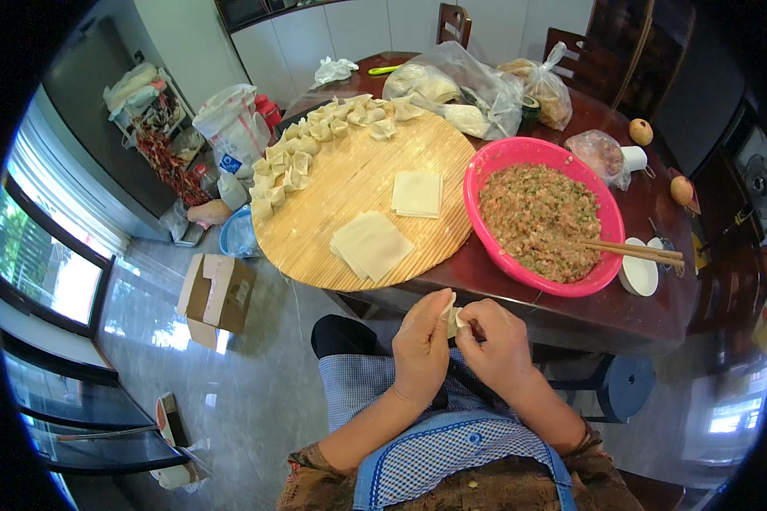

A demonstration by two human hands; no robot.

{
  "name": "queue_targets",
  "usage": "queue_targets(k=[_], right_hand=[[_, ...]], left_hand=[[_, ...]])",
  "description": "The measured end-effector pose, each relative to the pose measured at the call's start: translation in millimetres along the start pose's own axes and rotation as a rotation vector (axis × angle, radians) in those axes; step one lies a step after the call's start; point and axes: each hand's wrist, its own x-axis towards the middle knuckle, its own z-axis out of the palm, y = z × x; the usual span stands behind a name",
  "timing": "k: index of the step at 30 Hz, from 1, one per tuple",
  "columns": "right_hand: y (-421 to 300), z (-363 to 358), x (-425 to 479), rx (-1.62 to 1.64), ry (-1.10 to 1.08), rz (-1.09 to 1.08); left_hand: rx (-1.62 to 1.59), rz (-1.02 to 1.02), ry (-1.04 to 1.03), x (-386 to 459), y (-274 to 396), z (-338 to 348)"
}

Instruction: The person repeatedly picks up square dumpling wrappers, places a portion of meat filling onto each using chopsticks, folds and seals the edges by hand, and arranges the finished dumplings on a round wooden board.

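Observation:
Between my two hands, just off the table's front edge, is a wonton [452, 317] of pale dough, mostly hidden by my fingers. My left hand [423, 338] grips its left side, and my right hand [495, 338] pinches the right side. Beyond them on a round ribbed board [313, 236] lie two stacks of square wrappers, a nearer stack [374, 246] and a farther stack [417, 194]. Folded wontons [319, 131] line the board's left and far rim. To the right, a pink basin [546, 289] holds minced filling [537, 217], with wooden chopsticks [639, 249] resting in it.
A white bowl [639, 278] stands right of the basin on the dark red table [613, 319]. Plastic bags [479, 96] with dough sheets lie behind the board. A blue stool [626, 386] is at the right; a cardboard box [220, 297] sits on the floor at left.

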Motion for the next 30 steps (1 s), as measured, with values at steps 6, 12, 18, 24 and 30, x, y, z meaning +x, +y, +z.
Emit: queue_targets(k=[6,12,18,24,30], right_hand=[[6.3,-14.2,15.5,-0.156,-0.19,-0.153],[8.8,-16.4,18.6,-0.068,-0.203,-0.1],[11.3,-25.2,28.5,0.156,-0.376,-0.032],[2.3,-26.1,23.0,0.145,-0.342,0.069],[22.9,-27.2,18.7,0.025,-0.331,-0.016]], left_hand=[[0.046,0.059,-0.111,4.9,7.3,-3.4],[0.023,0.074,-0.209,6.1,7.4,-3.5],[0.051,-0.014,-0.34,11.5,-3.1,-15.0],[-0.035,-0.23,-0.214,3.8,-8.4,-35.6],[0.144,-0.115,-0.022,25.4,-17.9,-101.5]])
